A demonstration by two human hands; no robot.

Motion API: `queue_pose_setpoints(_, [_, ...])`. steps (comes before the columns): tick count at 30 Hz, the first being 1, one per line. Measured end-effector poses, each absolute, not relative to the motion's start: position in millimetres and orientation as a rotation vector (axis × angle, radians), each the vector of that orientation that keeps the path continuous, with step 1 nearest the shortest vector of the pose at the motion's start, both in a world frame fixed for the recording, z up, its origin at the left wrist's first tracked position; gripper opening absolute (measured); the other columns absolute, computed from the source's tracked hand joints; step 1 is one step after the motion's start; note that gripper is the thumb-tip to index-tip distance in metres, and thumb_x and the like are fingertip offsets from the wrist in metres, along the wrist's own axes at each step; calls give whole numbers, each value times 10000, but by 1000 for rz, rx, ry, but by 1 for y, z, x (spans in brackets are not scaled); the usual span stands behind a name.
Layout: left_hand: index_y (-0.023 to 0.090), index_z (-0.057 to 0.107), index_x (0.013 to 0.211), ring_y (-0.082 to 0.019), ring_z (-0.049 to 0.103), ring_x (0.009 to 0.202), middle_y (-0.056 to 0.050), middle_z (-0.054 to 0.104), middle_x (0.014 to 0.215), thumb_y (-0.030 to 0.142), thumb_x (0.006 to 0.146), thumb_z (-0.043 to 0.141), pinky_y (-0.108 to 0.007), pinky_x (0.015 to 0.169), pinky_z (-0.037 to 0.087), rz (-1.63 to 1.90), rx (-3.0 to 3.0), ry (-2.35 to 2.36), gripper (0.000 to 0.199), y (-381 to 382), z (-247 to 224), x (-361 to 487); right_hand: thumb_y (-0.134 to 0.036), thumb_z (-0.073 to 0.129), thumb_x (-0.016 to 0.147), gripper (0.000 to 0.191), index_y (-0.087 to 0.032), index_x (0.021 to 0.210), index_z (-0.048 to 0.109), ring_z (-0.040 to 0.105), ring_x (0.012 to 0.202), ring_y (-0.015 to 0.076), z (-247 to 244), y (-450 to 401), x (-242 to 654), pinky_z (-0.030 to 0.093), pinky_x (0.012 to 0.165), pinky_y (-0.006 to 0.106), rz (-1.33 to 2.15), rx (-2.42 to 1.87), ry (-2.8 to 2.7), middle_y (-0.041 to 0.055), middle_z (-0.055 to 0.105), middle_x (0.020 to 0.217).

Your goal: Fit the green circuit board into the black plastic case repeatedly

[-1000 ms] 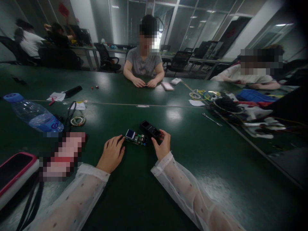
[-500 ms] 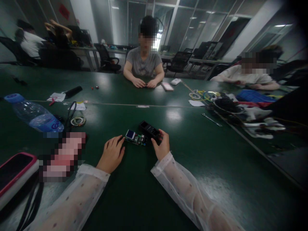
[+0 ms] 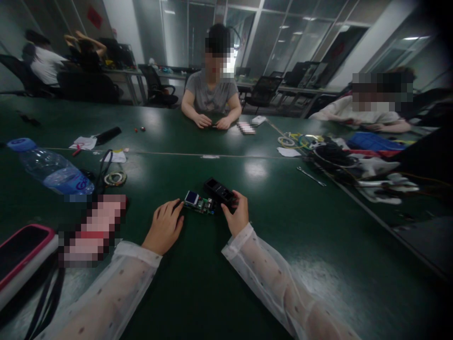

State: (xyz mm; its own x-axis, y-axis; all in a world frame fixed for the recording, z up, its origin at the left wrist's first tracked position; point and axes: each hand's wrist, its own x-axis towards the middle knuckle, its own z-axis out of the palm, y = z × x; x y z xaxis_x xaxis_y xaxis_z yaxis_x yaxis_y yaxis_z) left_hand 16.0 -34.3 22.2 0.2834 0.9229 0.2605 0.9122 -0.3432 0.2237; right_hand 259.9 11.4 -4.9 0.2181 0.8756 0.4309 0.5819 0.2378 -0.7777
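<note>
A small green circuit board (image 3: 201, 205) with a little square screen (image 3: 191, 198) lies on the dark green table in front of me. My left hand (image 3: 164, 225) rests to its left, fingers stretched and apart, fingertips at the board's left edge. A black plastic casing (image 3: 218, 190) with a window opening sits just behind and to the right of the board, tilted along its length. My right hand (image 3: 238, 213) has its thumb and fingers around the casing's right end; its fingertips are partly hidden behind the casing.
On the left are a water bottle (image 3: 53, 170), a pixelated phone-like thing (image 3: 94, 229), a pink-rimmed device (image 3: 26, 255) and a coil (image 3: 115, 178). To the right lie a metal wrench-like tool (image 3: 310, 176) and heaped cables (image 3: 336, 156). Another person (image 3: 211, 92) sits opposite.
</note>
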Motion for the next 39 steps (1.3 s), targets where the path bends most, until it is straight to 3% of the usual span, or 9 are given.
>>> queue_pose_setpoints(6, [201,429,1326,-273,417,1254,-111,469,1357,282,944,377,-499,1017,366,556,2495,1784,394,-34,22,16,-234,646,743,561,-184,1258,429,531,950,244,-6,11,260,521,784,443,353,-1467,-1481,114,488,1137])
queue_pose_setpoints(15, [185,430,1326,-272,413,1256,-111,459,1368,277,947,376,-493,1020,364,514,2509,1786,394,-35,25,17,-229,658,731,576,-165,1254,426,525,1000,270,-10,13,260,488,865,485,313,-1499,-1507,125,503,1148])
queue_pose_setpoints(22, [189,426,1333,-272,404,1266,-110,455,1374,282,948,383,-494,1028,356,526,2511,1803,399,-34,20,16,-252,629,771,494,-171,1224,450,545,988,278,-11,14,261,501,850,492,357,-1491,-1496,129,523,1119])
queue_pose_setpoints(32, [195,426,1337,-278,410,1265,-111,458,1373,286,948,381,-500,1025,364,532,2507,1797,401,-34,21,15,-296,576,849,529,-201,1318,351,510,1148,256,11,2,250,479,955,451,426,-1145,-1492,132,461,1249])
queue_pose_setpoints(39, [195,422,1338,-278,406,1266,-114,454,1373,277,947,381,-504,1026,359,535,2508,1790,402,-34,22,15,-305,569,862,520,-227,1323,342,508,1144,257,19,-6,243,486,956,463,541,-1087,-1613,116,463,1229])
